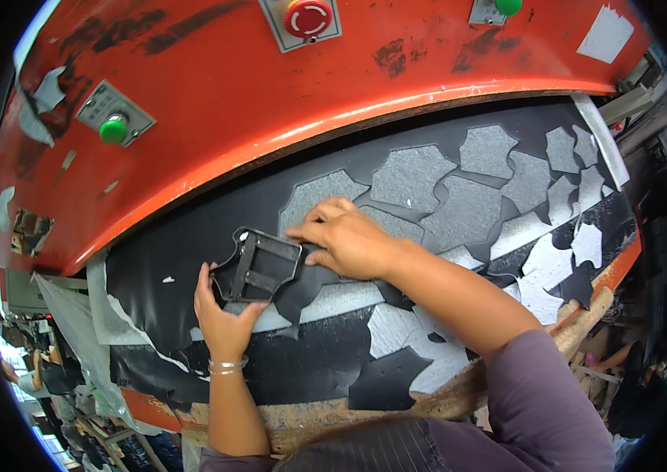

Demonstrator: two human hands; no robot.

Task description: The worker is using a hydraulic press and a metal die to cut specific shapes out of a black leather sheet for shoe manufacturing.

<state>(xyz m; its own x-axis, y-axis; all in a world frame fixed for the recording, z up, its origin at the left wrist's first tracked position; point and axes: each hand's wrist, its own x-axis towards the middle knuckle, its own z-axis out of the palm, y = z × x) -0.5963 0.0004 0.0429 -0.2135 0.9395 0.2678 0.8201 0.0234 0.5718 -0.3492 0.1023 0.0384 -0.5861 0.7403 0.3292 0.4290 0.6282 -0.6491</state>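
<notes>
Head view: frame [248, 261], dark and metallic-looking, lying on the black sheet [164, 252], left of the grey patches [408, 177]. Probably stiff, fairly heavy and hard to break; lower edges possibly sharp, hence best taken by the upper walls. Left hand [227, 322] closed about the lower-left corner, thumb along the near edge. Right hand [349, 242] palm-down at the upper-right corner, fingers bent; impossible to tell whether gripping. Left forearm [233, 417] nearly upright, right forearm [459, 295] slanting in from lower right.
</notes>
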